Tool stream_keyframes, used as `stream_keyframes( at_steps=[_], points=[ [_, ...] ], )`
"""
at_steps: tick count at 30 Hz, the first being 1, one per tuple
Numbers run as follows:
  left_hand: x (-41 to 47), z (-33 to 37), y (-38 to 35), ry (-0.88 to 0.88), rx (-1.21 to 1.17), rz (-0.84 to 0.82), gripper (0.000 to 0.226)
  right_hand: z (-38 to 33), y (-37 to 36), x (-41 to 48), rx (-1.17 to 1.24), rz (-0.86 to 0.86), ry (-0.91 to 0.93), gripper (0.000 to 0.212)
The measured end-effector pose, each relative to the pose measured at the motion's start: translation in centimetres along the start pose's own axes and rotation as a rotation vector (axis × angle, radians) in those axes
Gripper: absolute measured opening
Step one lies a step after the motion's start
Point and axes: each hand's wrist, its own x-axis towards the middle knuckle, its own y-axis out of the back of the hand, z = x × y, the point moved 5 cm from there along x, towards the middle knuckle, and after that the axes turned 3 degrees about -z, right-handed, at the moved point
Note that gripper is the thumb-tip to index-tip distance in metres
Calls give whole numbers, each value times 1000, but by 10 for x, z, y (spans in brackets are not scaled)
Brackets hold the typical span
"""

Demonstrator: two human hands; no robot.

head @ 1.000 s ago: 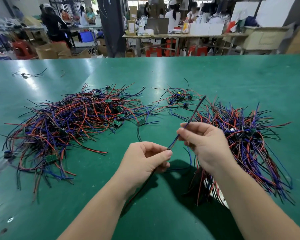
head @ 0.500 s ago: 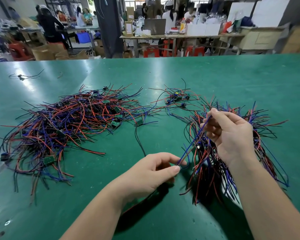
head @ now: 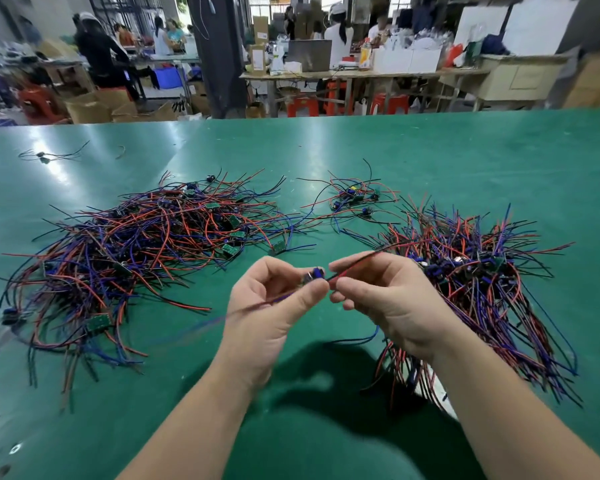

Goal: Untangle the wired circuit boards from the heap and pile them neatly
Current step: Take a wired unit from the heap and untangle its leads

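Board: we hold one small circuit board (head: 314, 274) up over the table, between our two hands and nearer to us than either bundle of wires.
Left hand: our left hand (head: 274, 306) pinches the circuit board between the thumb and curled fingers, palm turned toward us.
Right hand: our right hand (head: 385, 296) pinches the red and black leads (head: 357, 263) just beside the board; the leads run up and to the right past the index finger.
Hands together: our fingertips come close, nearly touching, with the board between them.
Trailing strand: a blue and dark strand (head: 253, 308) runs from the left hand's grip down to the left; it is blurred, and we cannot tell where it ends.
Heap: a tangled heap (head: 146, 244) of red, blue and black wires with green boards lies spread wide on the left of the table, apart from our hands.
Pile: on the right lies the pile (head: 471, 271), its boards gathered in the middle and its wires fanned outward; its near edge passes behind our right wrist.
Small cluster: a small cluster (head: 354, 199) of a few wired boards lies between heap and pile, farther from us.
Stray piece: one stray piece (head: 45, 155) lies alone at the far left.
Table: the green table (head: 430, 161) shines under the light.
Background: we see people at work benches (head: 361, 76), red stools (head: 302, 105) and cardboard boxes (head: 87, 110).
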Motion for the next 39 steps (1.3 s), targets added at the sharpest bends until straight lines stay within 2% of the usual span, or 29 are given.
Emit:
stream_keyframes(
  at_steps=[2,5,8,10,12,13,15,18,22,25,28,31,33,35,37,39],
  points=[
    [-3,-1,-4,-91,206,-30,33,7,-2,2,109,46,-32,8],
    [-5,-2,-8,-181,415,-117,25,9,5,3,140,150,-53,4],
    [-5,-6,-9,-131,483,-175,39,3,18,3,82,238,-37,12],
    [-4,-8,-5,-66,431,-92,42,1,23,3,36,239,-24,14],
    [-4,-8,-3,9,297,-15,16,2,21,1,-10,191,-24,16],
    [-5,-10,-4,53,261,-6,13,3,17,1,-41,160,-24,17],
    [-8,-16,-8,133,272,-53,23,5,11,0,-145,115,-11,12],
    [-9,-24,-12,257,297,-115,23,4,11,-1,-266,142,5,9],
    [-11,-29,-12,409,338,-291,14,-15,40,-2,-106,362,45,10],
    [-20,-30,-20,486,360,-443,18,-27,67,-7,69,515,90,8],
    [-21,-24,-22,436,276,-435,20,-23,72,-6,117,526,98,13],
    [-15,-18,-17,368,168,-283,19,-18,73,-2,142,599,94,22],
    [-6,-17,-8,289,140,-86,24,-15,67,1,122,548,54,19],
    [1,-14,3,191,135,82,25,-9,51,4,-10,363,20,33],
    [4,-12,9,116,161,130,24,-2,27,3,-186,133,40,51],
    [4,-12,10,69,211,90,20,3,5,0,-280,-5,73,49]
  ],
)
